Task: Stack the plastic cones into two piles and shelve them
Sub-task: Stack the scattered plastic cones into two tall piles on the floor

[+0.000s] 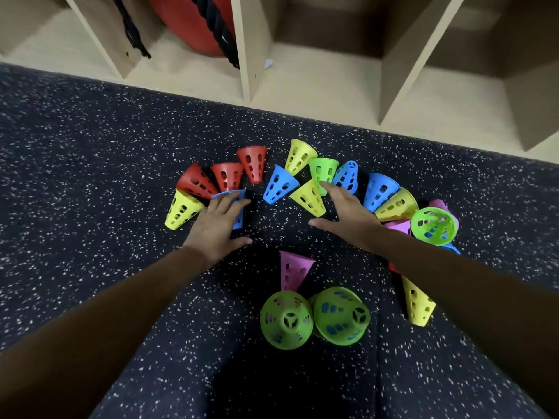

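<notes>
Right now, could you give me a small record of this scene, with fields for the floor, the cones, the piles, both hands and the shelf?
floor: dark, speckled floor
cones: red, yellow, blue, green, purple; most lie scattered on their sides
piles: left pile and right pile, both green on top, standing close together
left hand: open, fingers over a blue cone
right hand: open, fingertips by a green cone; contact unclear
shelf: no cones visible inside; one compartment holds a red object

red, yellow, blue, green, purple cones (308, 197), white-speckled dark floor (90, 152), beige shelf (317, 86)
</notes>
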